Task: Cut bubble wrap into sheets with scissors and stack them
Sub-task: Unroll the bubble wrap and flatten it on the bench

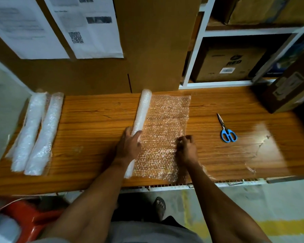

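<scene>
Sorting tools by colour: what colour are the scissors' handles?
Blue handles on the scissors, with bare metal blades; seen in the head view.

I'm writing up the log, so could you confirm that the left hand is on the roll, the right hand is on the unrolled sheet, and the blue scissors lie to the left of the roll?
Not quite: the head view shows the blue scissors lying right of the roll, beyond the unrolled sheet. The left hand does hold the roll, and the right hand is on the sheet.

Wooden table point(98, 118) bears bubble wrap point(165, 123); scissors point(225, 130).
</scene>
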